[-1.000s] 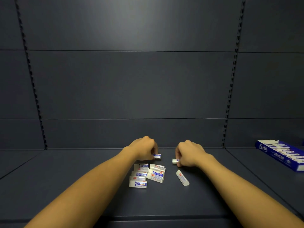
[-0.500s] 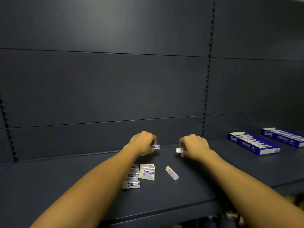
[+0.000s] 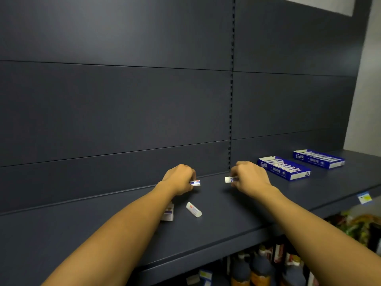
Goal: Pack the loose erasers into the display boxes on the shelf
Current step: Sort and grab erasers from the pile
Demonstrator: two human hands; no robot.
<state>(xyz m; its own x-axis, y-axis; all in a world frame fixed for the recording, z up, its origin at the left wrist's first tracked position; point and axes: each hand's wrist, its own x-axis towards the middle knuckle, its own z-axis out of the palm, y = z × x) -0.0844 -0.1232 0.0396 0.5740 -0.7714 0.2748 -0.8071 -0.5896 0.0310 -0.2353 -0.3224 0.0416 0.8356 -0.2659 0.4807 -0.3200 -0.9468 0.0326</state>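
My left hand (image 3: 180, 179) is closed around a small eraser (image 3: 195, 182) with a blue and white sleeve, its end poking out to the right. My right hand (image 3: 250, 177) grips another eraser (image 3: 228, 179), white end showing to the left. Both hands hover just above the dark shelf (image 3: 216, 230). A loose white eraser (image 3: 193, 209) lies on the shelf below my hands. A small pile of erasers (image 3: 168, 212) is mostly hidden behind my left forearm. Two blue display boxes, one nearer (image 3: 283, 167) and one farther (image 3: 318, 158), sit on the shelf to the right, holding rows of erasers.
The dark back panel rises right behind my hands. A price tag (image 3: 364, 197) hangs on the shelf's front edge at right. Bottles (image 3: 255, 267) and colourful packets (image 3: 358, 223) stand on the lower shelf beneath.
The view has swung to the right, so both display boxes show and the eraser pile has slid behind my left forearm. Both hands keep their erasers and have lifted slightly.
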